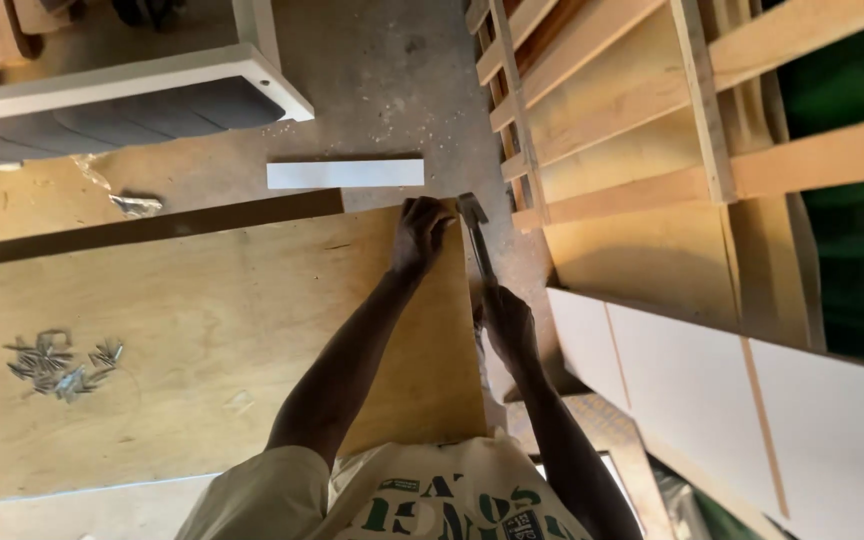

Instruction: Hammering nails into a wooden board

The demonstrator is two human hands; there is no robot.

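Setting: Workshop with a dusty concrete floor point(372, 70), seen from above; we take the plywood sheet point(212, 330) as our landmark.
Plywood sheet: we see it lying flat and broad, filling the left and middle of the view, with a dark strip along its far edge.
Left hand point(420, 232): our fingers are pinched narrow at the sheet's far right corner, tips pressed on the wood; what they pinch is too small for us to tell.
Right hand point(508, 325): we have it wrapped around the handle of a hammer point(476, 238), just off the sheet's right edge.
Hammer: its metal head sits just beside our left fingertips, at the same far right corner of the sheet.
Nails point(60, 362): a loose heap of small metal pieces rests on the sheet's left part, well apart from both hands.
White board point(345, 173): a short strip lies on the floor just beyond the sheet's far edge.
Wooden frames point(652, 110): slatted timber leans to the right of the sheet.
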